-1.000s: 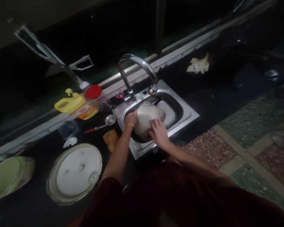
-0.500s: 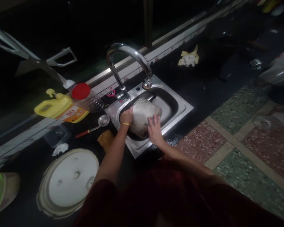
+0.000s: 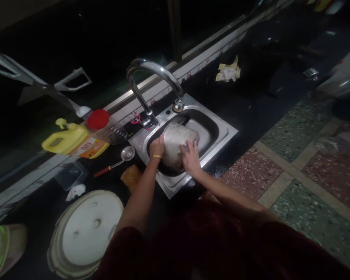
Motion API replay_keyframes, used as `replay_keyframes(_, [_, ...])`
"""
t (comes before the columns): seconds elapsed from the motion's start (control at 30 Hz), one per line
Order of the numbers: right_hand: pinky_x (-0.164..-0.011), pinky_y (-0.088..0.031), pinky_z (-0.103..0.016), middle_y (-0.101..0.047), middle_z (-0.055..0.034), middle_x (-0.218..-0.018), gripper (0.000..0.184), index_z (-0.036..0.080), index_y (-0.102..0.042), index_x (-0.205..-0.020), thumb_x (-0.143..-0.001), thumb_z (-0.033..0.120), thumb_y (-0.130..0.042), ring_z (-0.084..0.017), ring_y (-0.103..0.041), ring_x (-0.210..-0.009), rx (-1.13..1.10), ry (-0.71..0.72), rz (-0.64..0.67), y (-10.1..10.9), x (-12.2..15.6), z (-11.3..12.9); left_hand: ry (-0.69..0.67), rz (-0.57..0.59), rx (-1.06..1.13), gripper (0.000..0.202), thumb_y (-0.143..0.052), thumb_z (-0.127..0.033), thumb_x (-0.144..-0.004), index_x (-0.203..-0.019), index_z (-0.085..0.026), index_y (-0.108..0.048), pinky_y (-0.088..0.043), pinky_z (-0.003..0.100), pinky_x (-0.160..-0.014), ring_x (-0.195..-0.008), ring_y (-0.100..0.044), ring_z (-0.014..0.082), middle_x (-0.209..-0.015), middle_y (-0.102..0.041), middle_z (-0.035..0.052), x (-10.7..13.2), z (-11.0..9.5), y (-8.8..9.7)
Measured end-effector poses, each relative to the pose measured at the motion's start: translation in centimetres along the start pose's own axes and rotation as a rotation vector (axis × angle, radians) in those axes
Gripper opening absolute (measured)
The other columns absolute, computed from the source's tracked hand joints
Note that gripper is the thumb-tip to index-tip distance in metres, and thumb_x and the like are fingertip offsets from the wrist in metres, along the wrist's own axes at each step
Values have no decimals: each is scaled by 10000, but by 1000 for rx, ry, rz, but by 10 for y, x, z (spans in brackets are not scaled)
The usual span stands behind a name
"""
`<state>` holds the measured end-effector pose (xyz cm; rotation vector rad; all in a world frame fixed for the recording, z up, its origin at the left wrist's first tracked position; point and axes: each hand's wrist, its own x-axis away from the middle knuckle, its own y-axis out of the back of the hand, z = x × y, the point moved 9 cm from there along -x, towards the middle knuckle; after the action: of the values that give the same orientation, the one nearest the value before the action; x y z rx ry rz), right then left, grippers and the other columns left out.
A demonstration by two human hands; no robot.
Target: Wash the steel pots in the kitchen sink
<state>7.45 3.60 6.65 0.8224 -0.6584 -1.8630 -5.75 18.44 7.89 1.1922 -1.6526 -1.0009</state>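
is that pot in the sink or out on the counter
Inside the sink: its rim surrounds the pot, which left hand and right hand both touch.

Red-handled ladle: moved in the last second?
No, no visible shift either way: the ladle lies by the same corner of the sink; only the camera view shifted.

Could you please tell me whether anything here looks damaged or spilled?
The pot in the sink has dark patches; dirt or damage, I can't tell. Apparent water drops on the counter outside the sink look like splashes.
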Motion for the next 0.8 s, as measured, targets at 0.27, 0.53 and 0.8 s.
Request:
replay_keyframes(0.27, [-1160, -283, -512, -550, -162, -1364, 487, 108, -531, -1346, -956, 179, -248, -263, -421, -1346, -27, -46, 9, 12, -48, -20, 21, -15, -15, 578, -233, -409, -1004, -975, -123, -735, -462, 288, -788, -955, -681, 238, -1004, -731, 171, -1, 4, 1])
replay_keyframes(0.53, [-1134, -328, -509, -569, -149, -1357, 488, 108, -562, -1316, -941, 181, -259, -265, -453, -1325, -37, -124, 60, 9, -72, -42, 15, -16, -12, 593, -222, -421, -1008, -1023, -113, -729, -452, 283, -797, -991, -678, 245, -1032, -727, 175, -2, -3, 0])
replay_keyframes(0.8, [-1149, -269, -552, -403, -135, -1514, 530, 113, -460, -1422, -906, 187, -362, -326, -213, -1458, 77, 138, 63, 11, -1, 13, -9, 22, 4, 601, -244, -451, -999, -999, -115, -742, -462, 296, -821, -1010, -676, 264, -1025, -727, 182, -3, -4, 1])
